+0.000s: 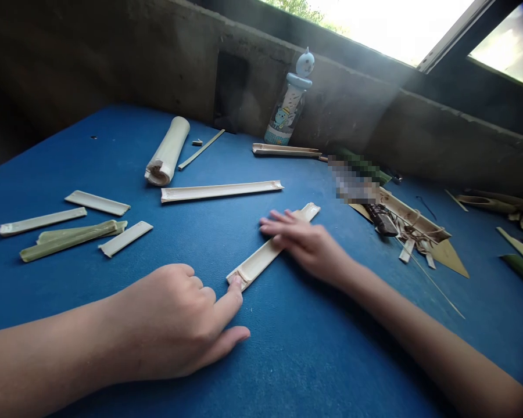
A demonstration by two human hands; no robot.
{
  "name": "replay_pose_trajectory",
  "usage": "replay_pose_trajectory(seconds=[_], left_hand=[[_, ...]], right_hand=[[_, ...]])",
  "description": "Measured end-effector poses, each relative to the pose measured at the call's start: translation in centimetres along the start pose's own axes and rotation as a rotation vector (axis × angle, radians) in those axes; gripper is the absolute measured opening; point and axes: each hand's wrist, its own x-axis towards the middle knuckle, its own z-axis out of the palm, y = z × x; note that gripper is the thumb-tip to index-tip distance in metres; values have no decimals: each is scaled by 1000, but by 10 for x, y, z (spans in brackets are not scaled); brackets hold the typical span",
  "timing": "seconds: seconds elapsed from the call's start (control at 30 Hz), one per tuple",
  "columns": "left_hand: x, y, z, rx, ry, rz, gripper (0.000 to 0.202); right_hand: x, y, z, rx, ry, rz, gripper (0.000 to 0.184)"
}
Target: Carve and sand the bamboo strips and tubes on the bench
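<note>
A split bamboo strip (261,259), pale and hollowed like a trough, lies diagonally on the blue table in front of me. The index fingertip of my left hand (187,316) touches its near end, beside a raised node. That hand's thumb is stretched out apart from the index finger, and its other fingers are curled under. Across the strip's upper part lies my right hand (307,241), fingers spread and slightly blurred. It hides part of the strip. Behind it rests a longer split bamboo piece (222,190), hollow side up.
Short bamboo pieces (98,203) lie at left. A bamboo tube (169,148) and a decorated bottle (286,110) stand out at the back. At right, a dark handle (380,219) joins a pixelated area, near a string-tied bamboo piece (412,215) and more bamboo scraps (488,202).
</note>
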Motion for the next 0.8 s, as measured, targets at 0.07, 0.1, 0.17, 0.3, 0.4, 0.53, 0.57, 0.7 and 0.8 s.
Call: replay_pose_trajectory(seconds=[0.07,0.1,0.17,0.3,0.4,0.53,0.57,0.7,0.8], left_hand=[[-1,0,-1,27,12,8,49],[-1,1,-1,47,19,13,47],[-1,1,-1,76,14,23,44],[1,1,0,56,-14,25,40],[1,1,2,57,25,28,40],[0,2,3,80,48,26,36],[-1,2,3,80,42,20,35],[-3,2,4,49,24,13,35],[-3,1,4,32,16,15,35]], right_hand=[[-2,-22,17,50,-116,-108,36],[-3,-26,20,75,-158,-143,37],[-1,-16,12,100,-174,-131,37],[5,35,-24,19,36,99,32],[3,26,-19,-5,41,58,32],[-6,-31,22,62,-181,-195,37],[-7,-37,27,73,-207,-228,38],[-2,6,-2,18,-74,-71,36],[2,53,-36,-37,127,161,32]])
